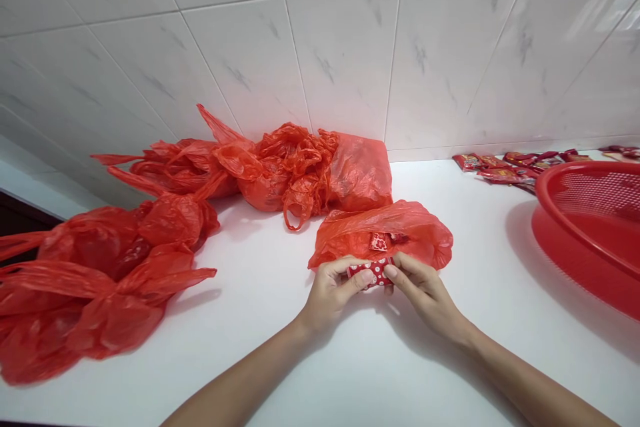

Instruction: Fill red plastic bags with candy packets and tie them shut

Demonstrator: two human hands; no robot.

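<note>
My left hand (pixel 333 290) and my right hand (pixel 423 287) meet at the middle of the white counter. Both pinch a small red packet with white dots (pixel 373 272) between thumbs and fingers. Right behind the packet lies an open red plastic bag (pixel 400 227) with another small red packet (pixel 379 241) showing at its mouth.
Several knotted red plastic bags (pixel 280 170) lie along the tiled wall, and more are heaped at the left (pixel 100 280). A red mesh basket (pixel 590 227) stands at the right edge. Small red packets (pixel 505 167) are scattered behind it.
</note>
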